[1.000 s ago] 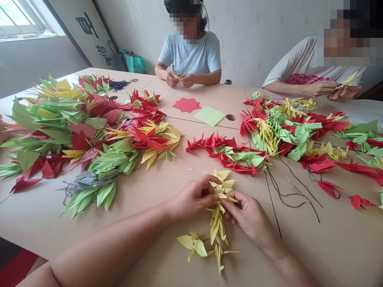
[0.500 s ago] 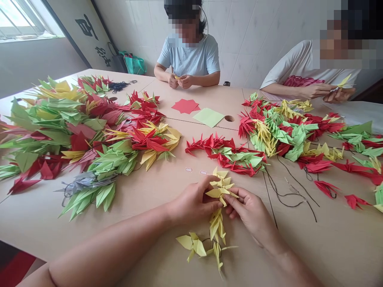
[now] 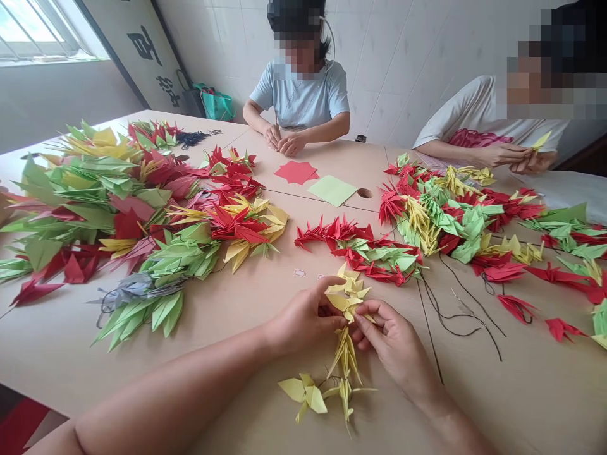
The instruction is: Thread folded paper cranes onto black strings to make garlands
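Observation:
Yellow folded paper cranes, strung in a row on a dark cord, are held between my two hands above the near part of the table. My left hand is closed around the strand from the left, fingers partly hidden behind the paper. With thumb and fingers, my right hand pinches a crane from the right side. Below the hands more yellow cranes hang down the strand. Two lowest cranes, one a splayed yellow crane, rest near the table's front, with dark cord beside them.
A large heap of paper cranes covers the table's left, another heap the right. Red paper sheets and a green sheet lie mid-table. Black cords trail at right. Two people sit opposite, their hands at paper.
My fingers have shifted slightly on the yellow cranes, and the lower part of the strand has turned and spread. Across the table, a person's hands have lowered onto the tabletop.

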{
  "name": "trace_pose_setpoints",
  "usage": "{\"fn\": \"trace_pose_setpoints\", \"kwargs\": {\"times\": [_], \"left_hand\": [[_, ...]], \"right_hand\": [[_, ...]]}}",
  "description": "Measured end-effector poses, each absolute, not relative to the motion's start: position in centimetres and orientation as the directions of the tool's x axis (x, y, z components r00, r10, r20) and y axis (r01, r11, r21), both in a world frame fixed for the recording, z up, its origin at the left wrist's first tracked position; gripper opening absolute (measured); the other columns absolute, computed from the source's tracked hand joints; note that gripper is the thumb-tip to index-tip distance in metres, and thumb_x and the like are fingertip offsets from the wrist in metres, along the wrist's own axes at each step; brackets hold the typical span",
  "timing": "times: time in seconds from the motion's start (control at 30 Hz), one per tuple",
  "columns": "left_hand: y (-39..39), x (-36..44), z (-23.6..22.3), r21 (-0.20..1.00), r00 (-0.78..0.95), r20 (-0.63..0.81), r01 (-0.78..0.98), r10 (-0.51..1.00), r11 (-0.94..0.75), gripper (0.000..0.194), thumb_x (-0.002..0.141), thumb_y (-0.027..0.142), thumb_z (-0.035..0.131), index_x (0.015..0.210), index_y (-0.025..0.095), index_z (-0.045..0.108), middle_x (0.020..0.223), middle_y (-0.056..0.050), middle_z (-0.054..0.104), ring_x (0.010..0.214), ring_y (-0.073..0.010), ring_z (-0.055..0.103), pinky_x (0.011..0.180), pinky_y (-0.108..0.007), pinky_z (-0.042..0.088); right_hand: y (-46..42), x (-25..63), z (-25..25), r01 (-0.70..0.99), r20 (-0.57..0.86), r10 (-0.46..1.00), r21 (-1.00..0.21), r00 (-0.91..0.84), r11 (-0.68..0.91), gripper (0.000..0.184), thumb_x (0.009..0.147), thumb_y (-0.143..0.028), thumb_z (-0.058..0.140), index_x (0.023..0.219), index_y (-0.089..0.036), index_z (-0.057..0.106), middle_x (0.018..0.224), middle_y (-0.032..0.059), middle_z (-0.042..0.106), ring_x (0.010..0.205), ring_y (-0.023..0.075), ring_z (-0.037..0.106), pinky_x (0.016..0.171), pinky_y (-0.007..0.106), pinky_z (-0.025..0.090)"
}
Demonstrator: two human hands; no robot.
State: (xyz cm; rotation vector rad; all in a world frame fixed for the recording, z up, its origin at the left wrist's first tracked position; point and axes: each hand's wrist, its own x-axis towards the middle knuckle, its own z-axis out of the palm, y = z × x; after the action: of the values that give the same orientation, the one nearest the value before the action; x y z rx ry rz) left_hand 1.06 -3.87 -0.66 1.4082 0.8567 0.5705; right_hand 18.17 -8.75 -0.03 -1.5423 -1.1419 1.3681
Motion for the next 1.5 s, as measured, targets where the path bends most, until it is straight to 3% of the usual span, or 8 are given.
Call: {"fn": "trace_pose_setpoints", "kwargs": {"times": [0.23,0.6,0.83,1.07,1.2,1.37,1.43,1.5], "left_hand": [[-4.0,1.2,-0.3,0.981,0.575,-0.186,0.161,0.797,0.113,0.054,0.075,0.015,0.060,0.125,0.020,0.039,0.070,0.003,0.056,0.066,-0.0109,0.054,0.063,-0.024,0.043],[-4.0,1.2,-0.4,0.980,0.554,-0.173,0.179,0.815,0.086,0.056,0.077,0.023,0.063,0.127,0.019,0.037,0.069,0.004,0.055,0.063,-0.0104,0.051,0.060,-0.023,0.040],[-4.0,1.0,-0.4,0.986,0.616,-0.168,0.119,0.770,0.119,0.060,0.075,0.013,0.058,0.129,0.020,0.033,0.071,0.004,0.057,0.063,-0.0091,0.049,0.060,-0.022,0.039],[-4.0,0.9,-0.4,0.984,0.651,-0.153,0.171,0.744,0.053,0.058,0.075,0.011,0.053,0.129,0.020,0.033,0.070,0.005,0.054,0.061,-0.0085,0.046,0.059,-0.022,0.037],[-4.1,1.0,-0.4,0.983,0.640,-0.115,0.185,0.759,-0.007,0.051,0.080,0.014,0.049,0.128,0.019,0.034,0.072,0.004,0.054,0.062,-0.0088,0.047,0.060,-0.023,0.039],[-3.9,0.7,-0.3,0.988,0.674,-0.116,0.156,0.730,0.013,0.056,0.077,0.009,0.047,0.130,0.019,0.030,0.083,-0.001,0.059,0.070,-0.0104,0.051,0.066,-0.025,0.043],[-3.7,0.4,-0.3,0.990,0.710,-0.110,0.143,0.696,0.010,0.063,0.074,0.006,0.047,0.132,0.021,0.029,0.088,-0.002,0.059,0.074,-0.0111,0.052,0.067,-0.025,0.043],[-3.6,0.1,-0.3,0.992,0.747,-0.092,0.127,0.659,-0.006,0.070,0.071,0.004,0.048,0.135,0.023,0.028,0.090,-0.002,0.058,0.078,-0.0119,0.053,0.069,-0.025,0.044]], "right_hand": [[-8.8,18.4,-0.3,0.155,-0.317,0.948,-0.936,0.020,-0.317,0.041,0.075,-0.054,0.064,0.091,-0.017,0.060,0.072,0.0019,0.063,0.061,0.0144,0.060,0.057,0.026,0.052],[-8.9,18.2,-0.2,0.179,-0.278,0.961,-0.945,0.006,-0.274,0.036,0.079,-0.051,0.061,0.091,-0.017,0.061,0.071,0.0017,0.062,0.060,0.0138,0.057,0.053,0.024,0.048],[-8.4,18.5,-0.4,0.269,-0.318,0.944,-0.905,0.087,-0.330,0.042,0.077,-0.054,0.059,0.094,-0.015,0.062,0.078,0.0058,0.067,0.057,0.0141,0.057,0.052,0.026,0.047],[-8.5,19.1,-1.2,0.310,-0.306,0.951,-0.901,0.038,-0.302,0.044,0.083,-0.047,0.055,0.115,-0.016,0.058,0.073,0.0036,0.064,0.064,0.0170,0.060,0.052,0.025,0.048],[-8.6,19.5,-1.1,0.463,-0.164,0.985,-0.870,0.059,-0.172,0.043,0.087,-0.045,0.051,0.120,-0.018,0.057,0.082,0.0054,0.064,0.061,0.0164,0.059,0.054,0.028,0.049],[-8.8,19.9,0.0,0.719,0.244,0.962,-0.690,0.123,0.083,0.034,0.087,-0.038,0.052,0.114,-0.020,0.062,0.100,0.0085,0.055,0.054,0.0106,0.053,0.061,0.030,0.049],[-8.9,19.8,0.6,0.728,0.272,0.956,-0.677,0.113,0.107,0.028,0.087,-0.037,0.053,0.107,-0.020,0.064,0.096,0.0070,0.055,0.053,0.0102,0.052,0.060,0.029,0.048],[-9.0,19.7,1.2,0.677,0.179,0.982,-0.730,0.055,0.095,0.022,0.088,-0.037,0.052,0.093,-0.020,0.064,0.086,0.0045,0.058,0.058,0.0125,0.054,0.059,0.027,0.046]]}}
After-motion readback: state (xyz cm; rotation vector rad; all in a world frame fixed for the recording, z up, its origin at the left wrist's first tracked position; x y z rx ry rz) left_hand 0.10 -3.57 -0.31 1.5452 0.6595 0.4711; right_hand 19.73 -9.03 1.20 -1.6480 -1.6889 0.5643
